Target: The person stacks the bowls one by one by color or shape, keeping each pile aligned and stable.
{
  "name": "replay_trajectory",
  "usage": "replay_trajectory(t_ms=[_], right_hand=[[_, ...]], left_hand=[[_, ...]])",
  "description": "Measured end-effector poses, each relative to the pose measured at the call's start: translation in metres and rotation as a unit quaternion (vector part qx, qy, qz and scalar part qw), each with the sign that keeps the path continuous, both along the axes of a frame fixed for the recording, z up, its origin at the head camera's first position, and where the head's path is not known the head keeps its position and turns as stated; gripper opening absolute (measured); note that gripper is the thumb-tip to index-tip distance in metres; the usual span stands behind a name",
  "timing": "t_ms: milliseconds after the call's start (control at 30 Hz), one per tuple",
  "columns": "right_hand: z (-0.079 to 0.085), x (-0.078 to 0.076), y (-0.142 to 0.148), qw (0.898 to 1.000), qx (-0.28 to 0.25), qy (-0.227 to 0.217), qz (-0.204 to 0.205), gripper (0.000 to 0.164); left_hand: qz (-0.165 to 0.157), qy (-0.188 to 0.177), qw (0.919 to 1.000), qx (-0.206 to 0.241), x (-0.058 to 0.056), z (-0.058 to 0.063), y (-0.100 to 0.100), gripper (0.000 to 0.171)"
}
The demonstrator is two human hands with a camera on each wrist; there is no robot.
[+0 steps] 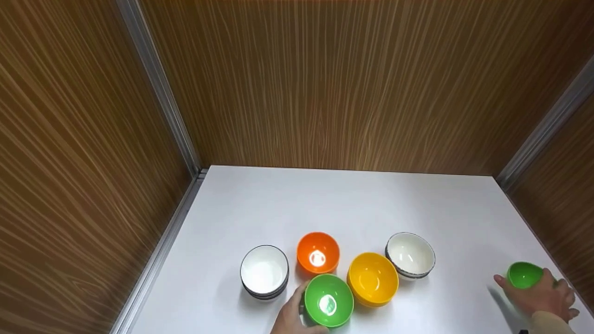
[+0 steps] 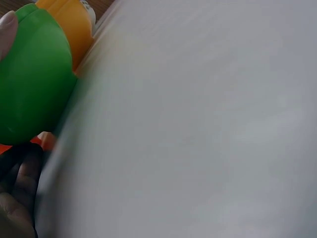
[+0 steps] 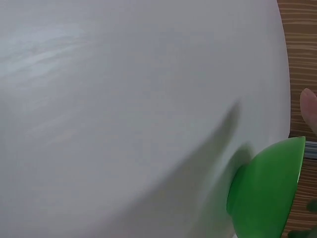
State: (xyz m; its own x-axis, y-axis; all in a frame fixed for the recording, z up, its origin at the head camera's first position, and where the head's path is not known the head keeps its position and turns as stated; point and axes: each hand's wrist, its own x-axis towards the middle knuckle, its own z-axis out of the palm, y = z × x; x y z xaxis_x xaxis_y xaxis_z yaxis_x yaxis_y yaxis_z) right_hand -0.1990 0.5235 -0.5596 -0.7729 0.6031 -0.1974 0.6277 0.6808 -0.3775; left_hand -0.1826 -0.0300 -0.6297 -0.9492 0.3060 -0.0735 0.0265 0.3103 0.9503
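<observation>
My left hand (image 1: 295, 315) holds a green bowl (image 1: 329, 300) at the near middle of the white table, with the thumb at its near side and fingers at its left. In the left wrist view the thumb (image 2: 6, 33) lies against this green bowl (image 2: 37, 79). At the far right, my right hand (image 1: 540, 297) is spread around a smaller-looking green bowl (image 1: 524, 274), partly covering it. The right wrist view shows the thumb (image 3: 309, 110) apart from that tilted-looking green bowl (image 3: 267, 191); the other fingers are mostly out of frame.
Nested white bowls with dark rims (image 1: 264, 269) stand left. An orange bowl (image 1: 318, 252) is behind the left hand's bowl; nested yellow bowls (image 1: 372, 278) are beside it, and white bowls (image 1: 410, 254) farther right. Wood-grain walls (image 1: 325, 93) border the white table (image 1: 325, 199).
</observation>
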Motion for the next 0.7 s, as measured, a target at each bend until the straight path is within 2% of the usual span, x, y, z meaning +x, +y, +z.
replay_trajectory(t_ms=[200, 333, 600, 700], right_hand=[[-0.004, 0.005, 0.004, 1.0, -0.019, -0.003, -0.02, 0.13], [-0.006, 0.008, 0.005, 0.999, -0.025, -0.004, -0.025, 0.129], [-0.008, 0.004, -0.003, 1.0, -0.018, 0.013, 0.008, 0.127], [-0.01, 0.002, -0.008, 0.999, -0.018, 0.015, 0.023, 0.128]], left_hand=[[-0.001, 0.016, 0.9999, 0.003, 0.002, 0.0, 0.001, 0.113], [-0.001, 0.013, 0.9999, 0.004, 0.002, 0.0, 0.0, 0.113], [0.005, 0.021, 0.9997, -0.006, 0.003, 0.0, 0.001, 0.113], [0.007, 0.013, 0.9999, -0.007, 0.003, 0.001, 0.001, 0.113]])
